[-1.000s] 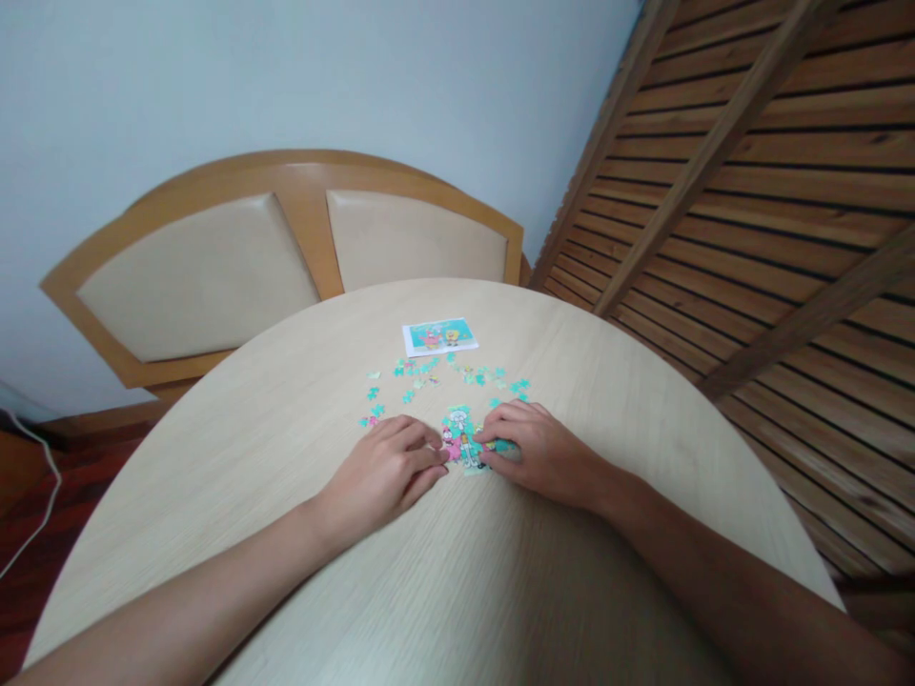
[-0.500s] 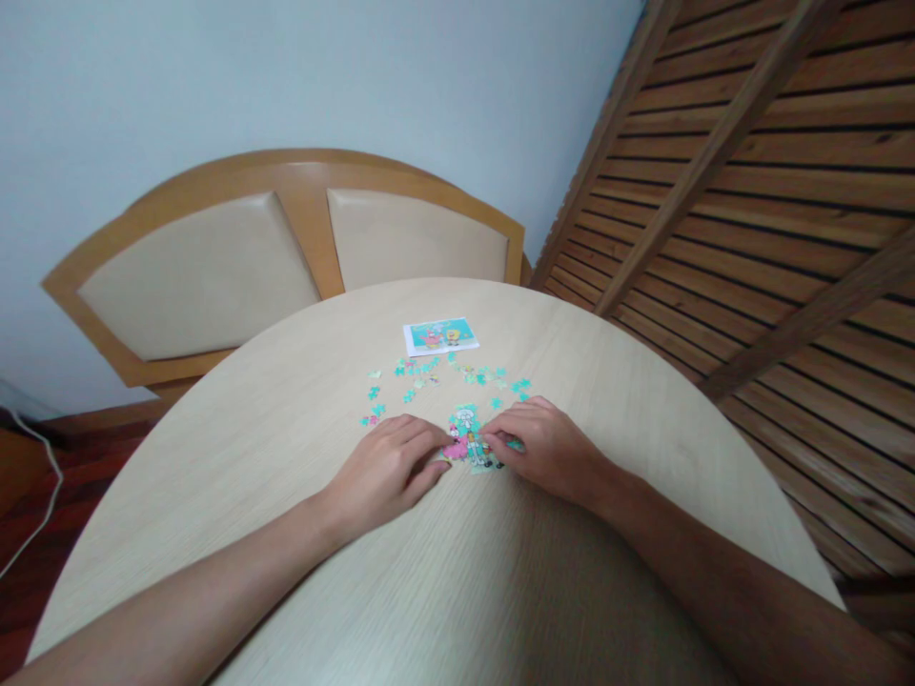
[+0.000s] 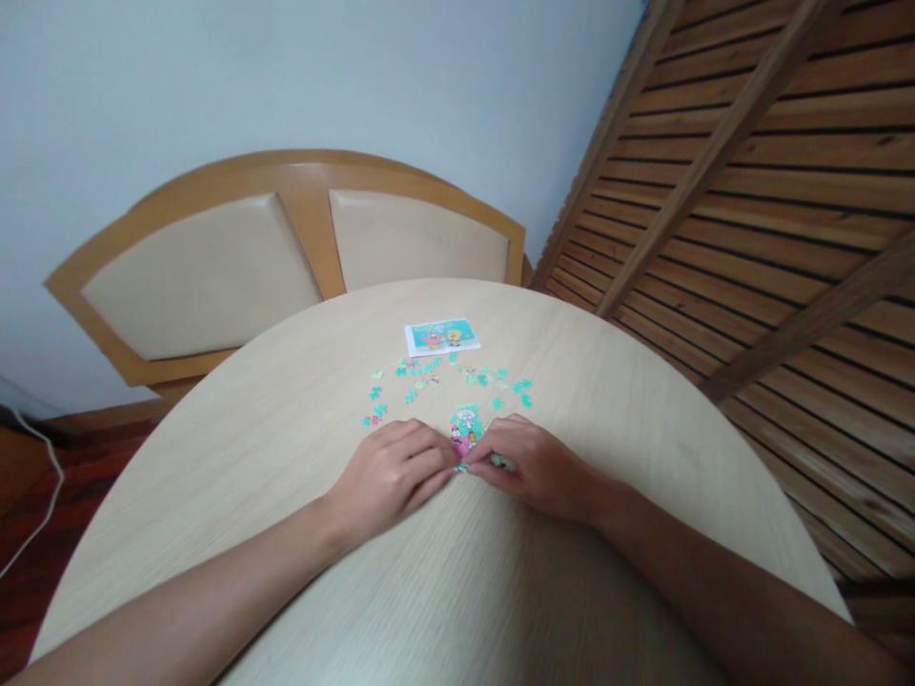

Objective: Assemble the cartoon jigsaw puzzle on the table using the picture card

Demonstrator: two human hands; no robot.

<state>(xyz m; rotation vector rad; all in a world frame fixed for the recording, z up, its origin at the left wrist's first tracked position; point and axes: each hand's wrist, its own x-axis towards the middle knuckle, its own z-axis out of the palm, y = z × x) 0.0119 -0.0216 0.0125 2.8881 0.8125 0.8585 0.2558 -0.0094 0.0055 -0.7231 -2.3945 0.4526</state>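
Observation:
A partly joined jigsaw puzzle lies flat on the table between my hands, with a pale figure and a pink figure on teal. My left hand is closed at its lower left, fingertips together on a puzzle piece at the bottom edge. From the other side, my right hand pinches at the same spot, thumb and forefinger almost meeting the left fingertips. The right hand covers much of the puzzle's lower right part. Which piece each fingertip grips is too small to see exactly.
Loose puzzle pieces lie scattered in an arc beyond my hands. Behind them rests a printed picture sheet with cartoon figures. A cushioned chair back stands past the round table; slatted wood rises on the right.
My right hand has moved left and down across the puzzle, to its lower edge. My left fingers have closed together and shifted slightly right, toward the right fingertips.

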